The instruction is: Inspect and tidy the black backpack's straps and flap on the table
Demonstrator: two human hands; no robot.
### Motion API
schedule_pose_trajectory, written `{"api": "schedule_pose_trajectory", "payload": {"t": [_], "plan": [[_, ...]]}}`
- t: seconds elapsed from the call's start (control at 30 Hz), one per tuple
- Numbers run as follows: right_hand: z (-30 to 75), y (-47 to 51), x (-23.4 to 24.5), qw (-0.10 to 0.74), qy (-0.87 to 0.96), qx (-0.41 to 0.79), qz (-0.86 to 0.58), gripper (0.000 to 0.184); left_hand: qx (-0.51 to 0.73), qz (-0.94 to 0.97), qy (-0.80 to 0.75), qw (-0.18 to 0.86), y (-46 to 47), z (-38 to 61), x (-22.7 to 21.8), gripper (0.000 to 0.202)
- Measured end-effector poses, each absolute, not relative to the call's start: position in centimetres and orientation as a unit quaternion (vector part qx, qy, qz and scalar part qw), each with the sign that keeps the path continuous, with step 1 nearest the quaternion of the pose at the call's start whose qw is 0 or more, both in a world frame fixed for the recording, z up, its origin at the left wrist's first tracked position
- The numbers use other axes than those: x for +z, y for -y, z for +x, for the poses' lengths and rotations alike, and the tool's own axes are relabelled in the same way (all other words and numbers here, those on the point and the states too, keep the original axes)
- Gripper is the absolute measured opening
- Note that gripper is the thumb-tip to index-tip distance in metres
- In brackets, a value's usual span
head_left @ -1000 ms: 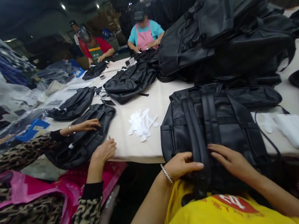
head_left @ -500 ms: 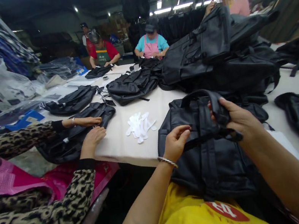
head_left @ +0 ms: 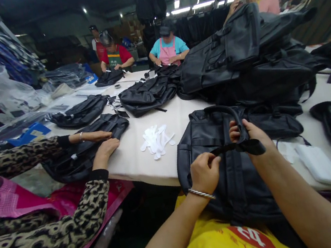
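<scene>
my left hand (head_left: 205, 171) has its fingers (head_left: 214, 159) pinched shut on one end of a black strap (head_left: 236, 147); my right hand (head_left: 251, 136) is closed around the other end, up by the carry handle (head_left: 221, 110). the strap belongs to a black backpack (head_left: 225, 173) lying flat on the near edge of the pale worktop (head_left: 140, 162), partly over my lap. it looks soft, floppy and smooth, likely slippery, so i judge the straps and handle the surest holds. white paper pieces (head_left: 156, 139) lie to its left; a co-worker's hands (head_left: 102, 146) rest on another bag (head_left: 87, 150).
</scene>
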State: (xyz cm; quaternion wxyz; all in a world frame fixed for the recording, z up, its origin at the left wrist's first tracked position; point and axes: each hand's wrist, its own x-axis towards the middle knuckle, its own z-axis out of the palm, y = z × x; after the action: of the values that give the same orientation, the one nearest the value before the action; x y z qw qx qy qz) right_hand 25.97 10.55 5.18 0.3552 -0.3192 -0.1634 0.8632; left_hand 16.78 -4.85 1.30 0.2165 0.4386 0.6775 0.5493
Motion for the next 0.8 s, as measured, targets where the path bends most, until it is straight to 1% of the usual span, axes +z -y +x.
{"api": "schedule_pose_trajectory", "payload": {"t": [0.07,0.17,0.23,0.3,0.4,0.47,0.67,0.8], "plan": [[25.8,-10.3,5.1,0.347,0.149,0.865,-0.331,0.026,0.553,0.388,-0.669,0.309,4.4,17.4,0.1,0.022],[25.3,-9.7,5.2,0.328,0.131,0.863,-0.361,0.024,0.613,0.303,-0.586,0.436,3.1,18.1,-0.5,0.029],[25.2,-9.3,5.3,0.318,0.123,0.864,-0.370,0.022,0.640,0.269,-0.534,0.483,2.3,18.1,-0.1,0.031],[25.1,-9.0,5.3,0.307,0.123,0.870,-0.366,0.023,0.642,0.262,-0.510,0.509,1.7,18.1,0.4,0.032],[25.4,-8.8,5.1,0.286,0.166,0.872,-0.360,0.024,0.624,0.300,-0.506,0.515,1.8,18.0,1.0,0.034],[25.7,-8.8,5.1,0.289,0.192,0.862,-0.370,0.023,0.610,0.342,-0.503,0.508,2.2,17.9,1.3,0.035],[26.1,-11.6,5.2,0.427,0.211,0.774,-0.417,0.009,0.540,0.435,-0.512,0.508,3.7,17.4,1.7,0.036],[25.1,-14.8,3.9,0.483,0.211,0.709,-0.468,0.008,0.509,0.450,-0.594,0.430,3.8,17.4,0.6,0.037]]}}
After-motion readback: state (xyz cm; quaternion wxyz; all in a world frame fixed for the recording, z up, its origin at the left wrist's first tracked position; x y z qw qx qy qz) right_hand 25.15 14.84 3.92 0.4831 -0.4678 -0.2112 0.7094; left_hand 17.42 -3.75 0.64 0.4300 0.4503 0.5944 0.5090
